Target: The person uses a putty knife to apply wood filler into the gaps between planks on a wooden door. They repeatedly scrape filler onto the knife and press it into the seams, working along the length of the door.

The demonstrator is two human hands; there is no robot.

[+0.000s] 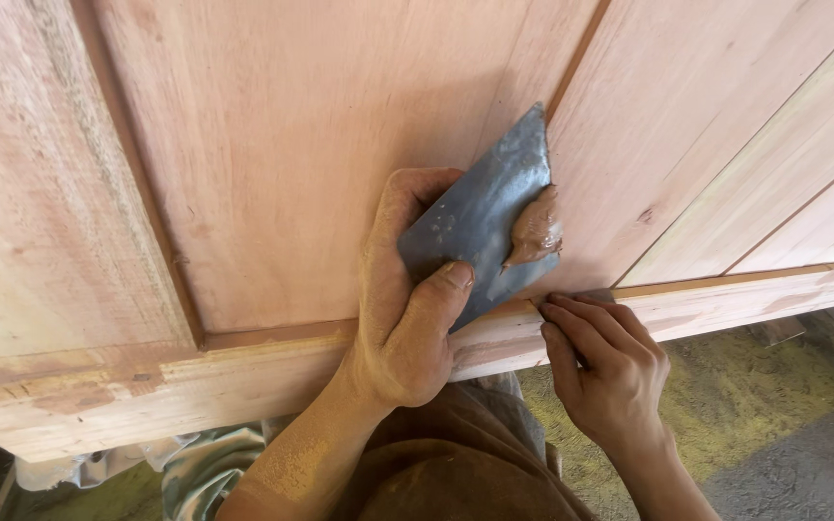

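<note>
The left hand [403,318] pinched a thin, stiff scraper [480,217] by its bare corner, soft brown putty [536,232] aboard; right fingers [581,323] pressed the panel [272,145] seam, holding nothing.

Sawdust-strewn floor [774,386], grey-green cloth [205,468] and brown garment [456,463] below.

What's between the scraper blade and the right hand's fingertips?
Head view: a lump of brown filler on the scraper, then a short bare strip of wood panel down to the right hand.
</note>
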